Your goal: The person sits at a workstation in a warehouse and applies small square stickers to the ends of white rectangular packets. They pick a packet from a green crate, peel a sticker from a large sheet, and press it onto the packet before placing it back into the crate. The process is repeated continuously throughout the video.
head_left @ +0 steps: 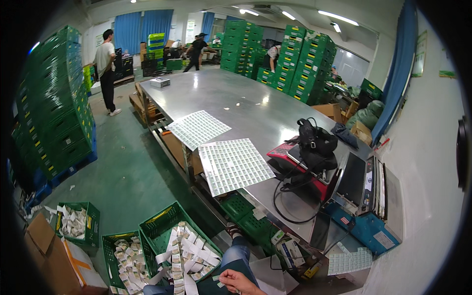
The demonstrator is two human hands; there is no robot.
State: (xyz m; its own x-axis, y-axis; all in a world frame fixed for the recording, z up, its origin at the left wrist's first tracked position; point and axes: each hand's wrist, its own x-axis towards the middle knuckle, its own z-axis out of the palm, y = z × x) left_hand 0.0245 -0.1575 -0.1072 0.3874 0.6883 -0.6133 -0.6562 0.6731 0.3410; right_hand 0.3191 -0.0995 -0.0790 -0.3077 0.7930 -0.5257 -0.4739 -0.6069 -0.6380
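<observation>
My right hand (236,282) is at the bottom, over a dark green surface by my knee, with its fingers curled together. Two small printed labels (220,284) show right at its fingertips; whether they are pinched or lie beneath is unclear. My left hand is out of view. Just left of my leg, a green plastic crate (162,217) holds long, looped label strips (191,250), one strip hanging over towards me. Beside it, another green crate (107,243) is full of crumpled label strips (131,261).
Label sheets (234,166) overhang the steel table's (236,88) edge. A red scale (280,149) with a black bag (317,147) and a blue machine (363,221) stand right. Stacked green crates (55,103) rise at left. A person (106,70) stands beyond; others work behind.
</observation>
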